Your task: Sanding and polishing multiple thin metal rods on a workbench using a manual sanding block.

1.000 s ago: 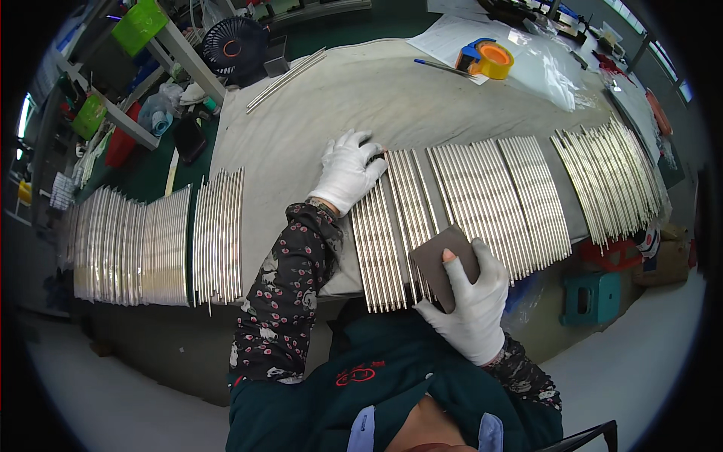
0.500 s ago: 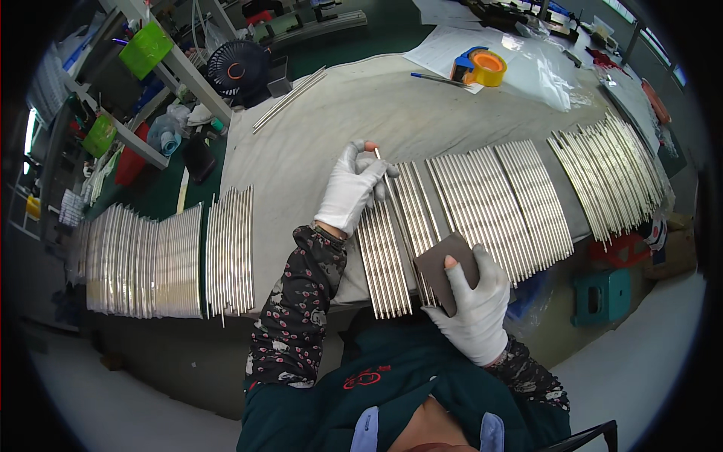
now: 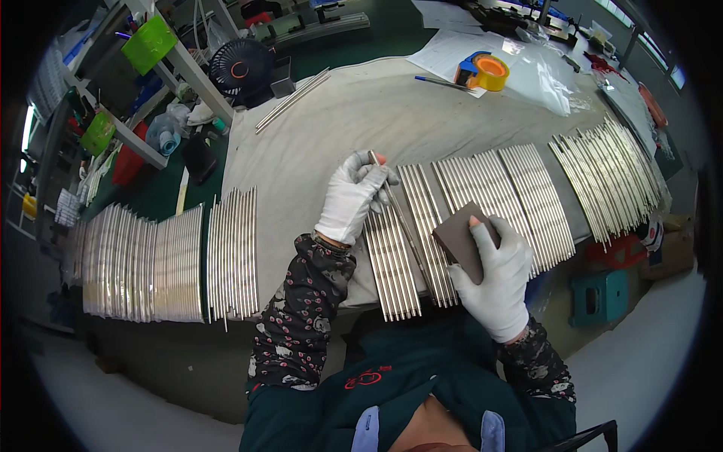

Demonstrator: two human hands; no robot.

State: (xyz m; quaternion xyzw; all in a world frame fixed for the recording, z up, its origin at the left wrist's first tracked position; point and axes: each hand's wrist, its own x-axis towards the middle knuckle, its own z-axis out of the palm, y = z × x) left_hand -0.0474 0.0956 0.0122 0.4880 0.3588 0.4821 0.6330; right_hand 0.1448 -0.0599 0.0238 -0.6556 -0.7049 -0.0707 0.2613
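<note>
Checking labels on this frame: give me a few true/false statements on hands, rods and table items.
1. The left hand grips one metal rod. True.
2. The right hand holds a green sponge. False: it holds a dark brown sanding block.
3. Both hands wear white gloves. True.
4. The tape roll lies among the rods by the hands. False: it sits at the table's far side, beside a blue pen.
</note>
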